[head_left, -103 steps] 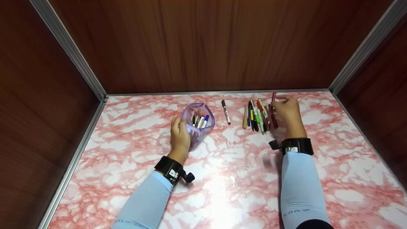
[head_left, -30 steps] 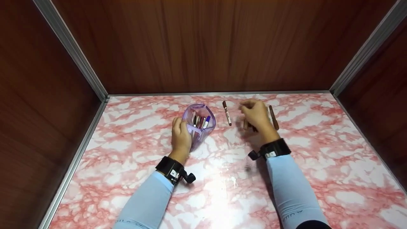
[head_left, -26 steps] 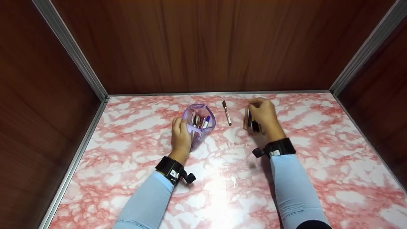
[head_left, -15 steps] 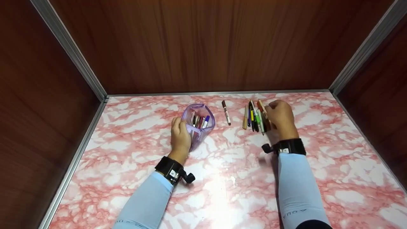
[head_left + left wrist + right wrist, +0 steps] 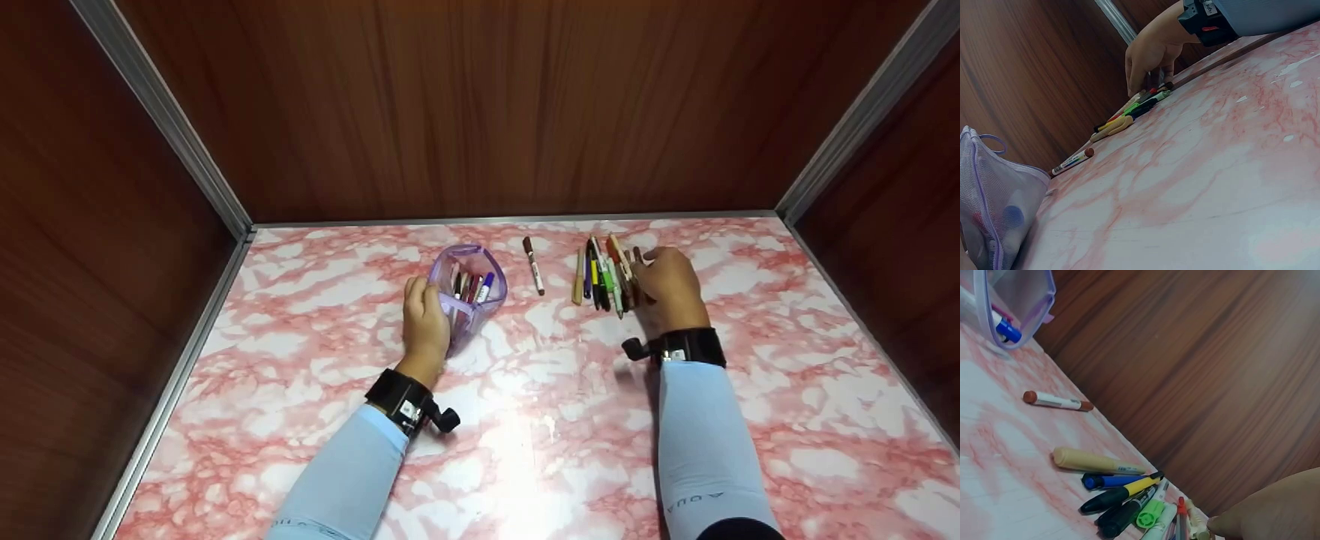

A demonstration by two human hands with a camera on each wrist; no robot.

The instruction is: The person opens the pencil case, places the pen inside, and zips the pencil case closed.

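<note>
My left hand (image 5: 425, 319) grips the near left side of a purple mesh pencil pouch (image 5: 471, 319), its mouth wide apart. Several pens and markers stand inside, among them a blue-capped white marker (image 5: 485, 287). In the left wrist view the zipped mesh side (image 5: 1013, 185) shows. At the right end of a row of pens my right hand (image 5: 671, 283) reaches down, fingers and thumb about a dark brown pen (image 5: 637, 255); its lower part is hidden. Beside it lie a green-capped marker (image 5: 1150, 513), a yellow-and-black pen (image 5: 1123, 492) and a beige marker (image 5: 1095, 461).
Between pouch and row lies a white marker with brown ends (image 5: 533, 266). Wood-grain panels (image 5: 480, 112) stand behind and at both sides of the pink-and-white marbled table (image 5: 525, 450). A metal strip (image 5: 360, 223) runs along the back edge.
A dark red pen that my right hand held earlier is now in the pouch. The right hand has swept left over the row, then back to its right end. The left hand stays put.
</note>
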